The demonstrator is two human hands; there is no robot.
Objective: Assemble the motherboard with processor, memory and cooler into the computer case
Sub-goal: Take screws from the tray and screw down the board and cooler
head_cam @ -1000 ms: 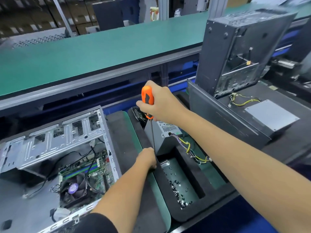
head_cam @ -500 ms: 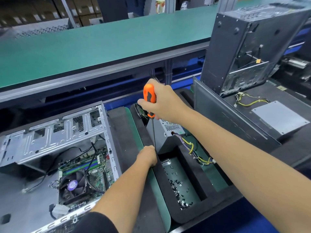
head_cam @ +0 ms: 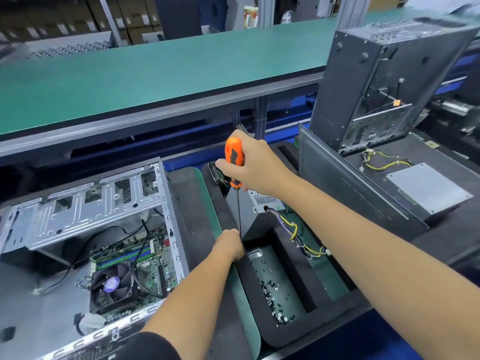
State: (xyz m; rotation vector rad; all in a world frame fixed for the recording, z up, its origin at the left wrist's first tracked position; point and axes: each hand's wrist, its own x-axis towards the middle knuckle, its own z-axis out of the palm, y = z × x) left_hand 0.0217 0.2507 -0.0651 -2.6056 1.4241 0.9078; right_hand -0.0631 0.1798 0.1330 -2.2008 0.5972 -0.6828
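Orange and black, the screwdriver (head_cam: 234,162) handle is gripped in the right hand (head_cam: 255,166), shaft held nearly upright with its tip down at the left hand (head_cam: 230,245). That left hand is curled at the tip, fingers hidden from view; a screw may well be pinched there and set onto the bit, but that cannot be told. Just beyond and below the left hand, loose screws (head_cam: 275,300) are scattered in a foam tray (head_cam: 291,331), and a power supply (head_cam: 259,209) with its yellow wires is propped just under the right hand.

Over to the left of both hands, the case (head_cam: 85,211) is laid open on the worktop (head_cam: 202,255). Inside it the motherboard (head_cam: 153,268) is already seated, with the cooler (head_cam: 112,283) fan mounted on it and memory (head_cam: 122,258) sticks slotted in behind. So the main parts are judged to be in place. Still left, it seems, is the fastening: the board is probably to be screwed down next, though whether any screws are already in cannot be made out. A second case (head_cam: 384,81) is stood upright to the right, beyond the right arm.
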